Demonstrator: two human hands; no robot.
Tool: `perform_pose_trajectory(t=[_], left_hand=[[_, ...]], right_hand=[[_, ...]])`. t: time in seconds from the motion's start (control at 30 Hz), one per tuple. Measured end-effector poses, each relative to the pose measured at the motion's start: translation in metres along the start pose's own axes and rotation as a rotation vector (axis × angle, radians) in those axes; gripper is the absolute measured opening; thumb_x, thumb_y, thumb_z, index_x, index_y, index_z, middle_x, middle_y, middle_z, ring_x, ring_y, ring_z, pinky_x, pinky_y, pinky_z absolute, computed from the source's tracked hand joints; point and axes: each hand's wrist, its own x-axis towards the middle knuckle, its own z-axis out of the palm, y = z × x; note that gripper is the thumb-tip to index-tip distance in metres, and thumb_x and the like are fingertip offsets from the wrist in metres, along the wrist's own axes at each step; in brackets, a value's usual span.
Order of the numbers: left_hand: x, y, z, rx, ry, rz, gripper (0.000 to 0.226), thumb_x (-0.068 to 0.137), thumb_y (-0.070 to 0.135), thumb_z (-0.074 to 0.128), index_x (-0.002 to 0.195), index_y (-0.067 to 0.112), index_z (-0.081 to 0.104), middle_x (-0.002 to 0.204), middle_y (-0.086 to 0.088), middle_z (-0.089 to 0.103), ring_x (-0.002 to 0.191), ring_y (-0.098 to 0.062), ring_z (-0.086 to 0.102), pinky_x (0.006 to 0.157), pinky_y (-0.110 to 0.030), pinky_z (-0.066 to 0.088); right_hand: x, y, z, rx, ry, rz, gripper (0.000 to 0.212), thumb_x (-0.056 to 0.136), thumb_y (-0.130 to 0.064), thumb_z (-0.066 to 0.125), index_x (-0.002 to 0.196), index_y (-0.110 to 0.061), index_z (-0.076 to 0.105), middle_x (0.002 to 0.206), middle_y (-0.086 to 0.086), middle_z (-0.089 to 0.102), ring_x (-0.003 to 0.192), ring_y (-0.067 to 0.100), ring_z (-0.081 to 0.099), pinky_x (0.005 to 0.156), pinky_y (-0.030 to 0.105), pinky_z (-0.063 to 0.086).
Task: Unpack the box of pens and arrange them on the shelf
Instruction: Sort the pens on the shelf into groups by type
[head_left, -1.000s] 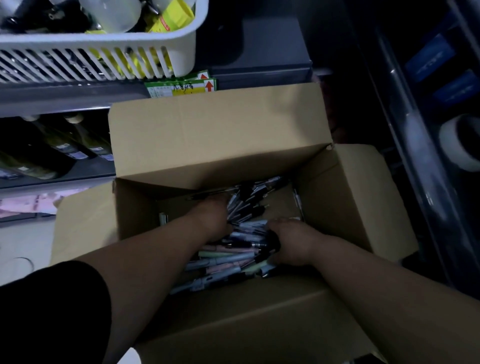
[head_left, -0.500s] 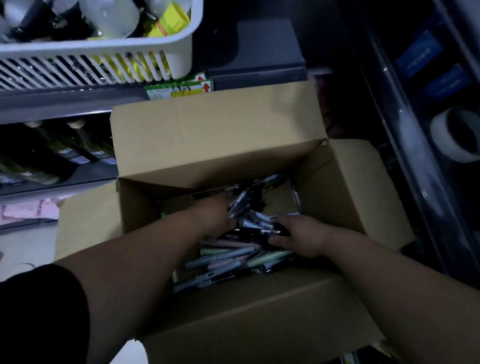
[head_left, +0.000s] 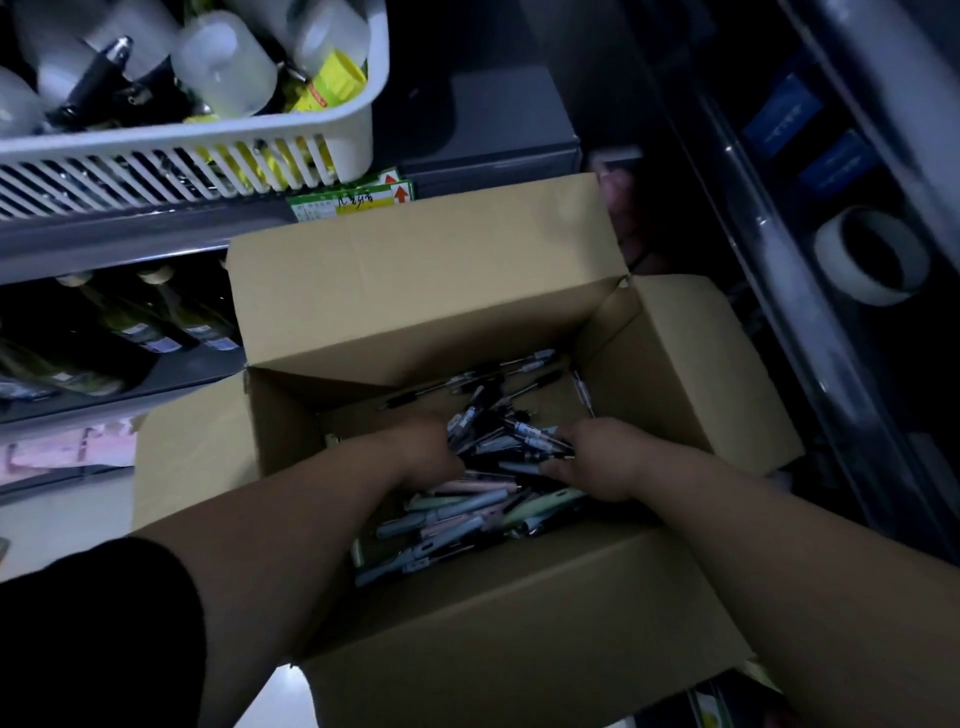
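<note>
The box (head_left: 426, 291) stands open on the floor against the shelf (head_left: 130, 239), its four flaps folded outward so both arms can reach in from above. The pens (head_left: 467, 506) lie inside it in a loose heap, dark ones toward the far side, pastel ones nearer the person, crossing at all angles. That jumble is probably why both hands work together: a one-handed grab would likely let pens slip out.

Both forearms slope down over the near flap and meet at the middle of the heap. The left hand (head_left: 423, 447) is palm down with its fingers buried among the dark pens; whether they grip anything I cannot tell. The right hand (head_left: 597, 462) faces it from the other side, thumb and fingers curled round a few dark pens, wrist bent slightly inward. The hands are near each other with pens between them, as if raking a bundle together.

None of the pens is on the shelf yet; a white basket (head_left: 182, 156) and bottles (head_left: 171, 322) occupy it
</note>
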Motion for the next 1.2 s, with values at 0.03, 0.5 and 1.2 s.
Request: perform_pose_trajectory(t=[0.03, 0.5, 1.2], left_hand=[[0.002, 0.0, 0.001, -0.038, 0.011, 0.001, 0.04, 0.088, 0.029, 0.059, 0.121, 0.008, 0.057, 0.104, -0.01, 0.062, 0.091, -0.023, 0.059, 0.082, -0.033, 0.049], [0.027, 0.014, -0.006, -0.022, 0.008, 0.011, 0.048, 0.085, 0.039, 0.061, 0.127, 0.016, 0.054, 0.121, -0.008, 0.06, 0.093, -0.019, 0.055, 0.078, -0.023, 0.043], [-0.045, 0.024, -0.019, -0.077, 0.261, 0.073, 0.018, 0.091, 0.035, 0.05, 0.099, 0.018, 0.049, 0.094, -0.003, 0.06, 0.087, -0.022, 0.059, 0.079, -0.031, 0.049]], right_hand=[[0.002, -0.002, 0.001, -0.003, -0.017, 0.001, 0.053, 0.094, -0.051, 0.049, 0.129, -0.011, 0.052, 0.127, 0.013, 0.057, 0.113, 0.029, 0.055, 0.093, 0.033, 0.046], [0.015, -0.031, -0.004, -0.12, -0.19, 0.037, 0.065, 0.094, -0.055, 0.044, 0.141, -0.009, 0.041, 0.139, 0.014, 0.049, 0.122, 0.03, 0.05, 0.094, 0.031, 0.041], [-0.075, 0.009, -0.031, 0.531, 0.402, 0.246, 0.037, 0.101, -0.037, 0.039, 0.117, -0.006, 0.051, 0.118, 0.017, 0.059, 0.107, 0.033, 0.056, 0.075, 0.029, 0.037]])
